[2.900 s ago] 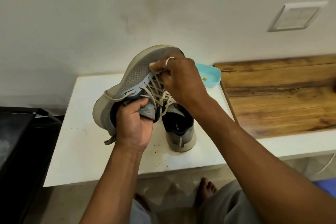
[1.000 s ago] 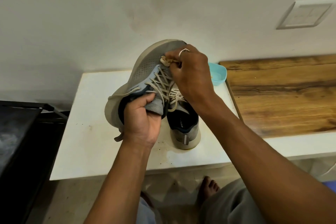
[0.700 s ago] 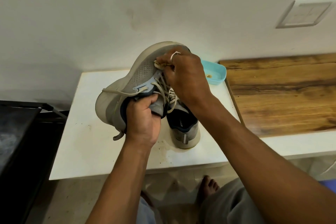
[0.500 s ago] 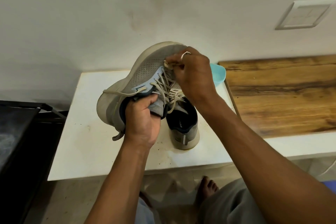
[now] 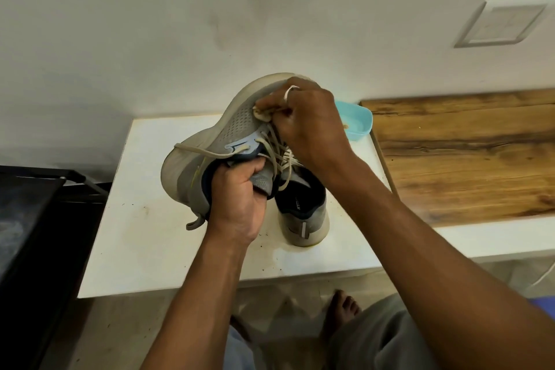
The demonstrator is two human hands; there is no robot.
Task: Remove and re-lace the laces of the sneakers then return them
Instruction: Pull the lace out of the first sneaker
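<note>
A grey sneaker [image 5: 237, 126] is tilting above the white table [image 5: 144, 234], its beige lace [image 5: 204, 153] trailing loose. The second sneaker [image 5: 303, 213] is standing on the table.

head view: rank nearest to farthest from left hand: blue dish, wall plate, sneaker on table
1. sneaker on table, just right of the left hand
2. blue dish, farther back, right
3. wall plate, far upper right

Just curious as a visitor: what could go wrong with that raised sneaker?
A tug by the right hand on the lace could pull the raised sneaker from the grip of the left hand, dropping it onto the second sneaker. The blue dish sits close behind that hand and might get knocked.
</note>
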